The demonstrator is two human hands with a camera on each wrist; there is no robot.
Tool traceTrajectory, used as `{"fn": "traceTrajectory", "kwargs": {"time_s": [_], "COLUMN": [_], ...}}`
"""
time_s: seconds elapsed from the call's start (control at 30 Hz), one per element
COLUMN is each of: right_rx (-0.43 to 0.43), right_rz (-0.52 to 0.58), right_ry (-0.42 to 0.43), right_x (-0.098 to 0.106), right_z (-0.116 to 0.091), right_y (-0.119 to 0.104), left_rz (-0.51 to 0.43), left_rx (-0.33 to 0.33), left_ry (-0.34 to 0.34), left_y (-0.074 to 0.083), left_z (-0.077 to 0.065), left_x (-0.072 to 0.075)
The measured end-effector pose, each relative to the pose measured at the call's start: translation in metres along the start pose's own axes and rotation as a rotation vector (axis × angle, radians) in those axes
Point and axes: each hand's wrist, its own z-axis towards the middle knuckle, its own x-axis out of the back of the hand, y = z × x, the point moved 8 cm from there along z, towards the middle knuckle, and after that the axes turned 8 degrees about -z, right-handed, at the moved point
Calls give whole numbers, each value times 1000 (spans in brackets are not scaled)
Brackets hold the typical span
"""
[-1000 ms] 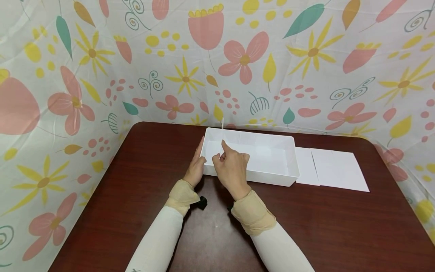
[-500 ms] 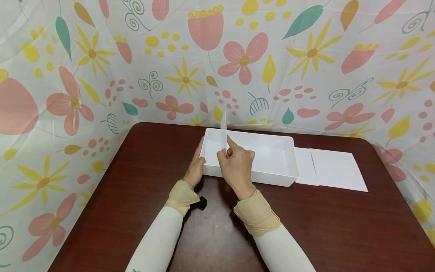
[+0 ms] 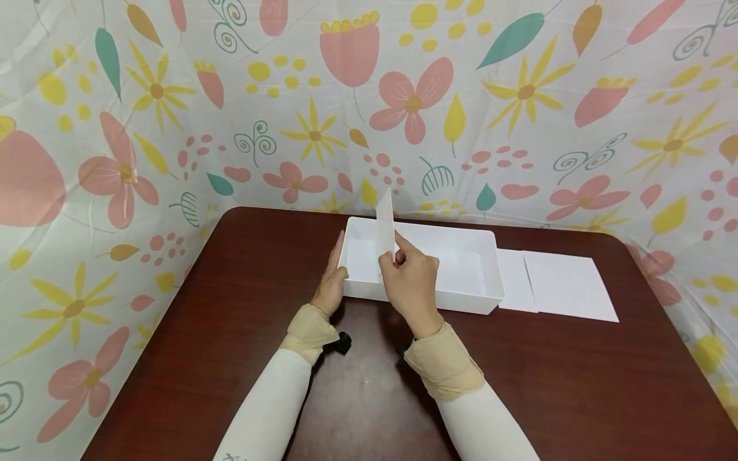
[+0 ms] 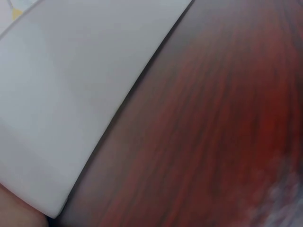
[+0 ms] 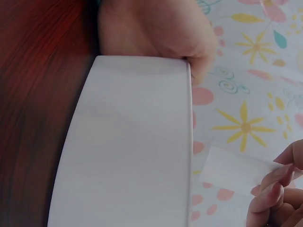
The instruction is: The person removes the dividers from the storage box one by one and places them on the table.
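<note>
In the head view, a long white open-topped box (image 3: 467,301) sits on the table. My left hand (image 3: 331,283) rests against its left end, fingers extended along the wall and thumb by the near corner. The right wrist view also has this left hand (image 5: 151,28) at the box's end. With thumb and curled fingers, my right hand (image 3: 412,282) pinches a thin white sheet (image 3: 385,221) by its near edge. The sheet stands upright over the left part of the box, its top above the far rim. Whether its lower edge touches the box is hidden.
Flat white sheets (image 3: 571,285) lie to the right of the box, one beside another. The dark reddish-brown table (image 3: 259,256) backs onto a flower-patterned curtain (image 3: 311,57). A small black object (image 3: 343,343) shows by the left wrist.
My right hand has shifted a little to the right with the sheet. The sheet now stands higher and turns more of its face to the head view. My left hand stays put.
</note>
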Motion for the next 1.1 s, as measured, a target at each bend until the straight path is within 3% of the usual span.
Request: {"fn": "traceTrajectory", "kwargs": {"time_s": [0.27, 0.67, 1.1], "right_rx": [-139, -228, -288], "right_rz": [24, -43, -151], "right_ry": [-86, -236, -228], "right_x": [20, 75, 135], "right_z": [-7, -34, -59], "right_y": [28, 72, 106], "left_rz": [-19, -24, -14], "left_rx": [-18, -12, -6], "left_ry": [-15, -28, -23], "left_y": [1, 4, 3], "left_z": [3, 3, 3], "left_x": [-2, -1, 0]}}
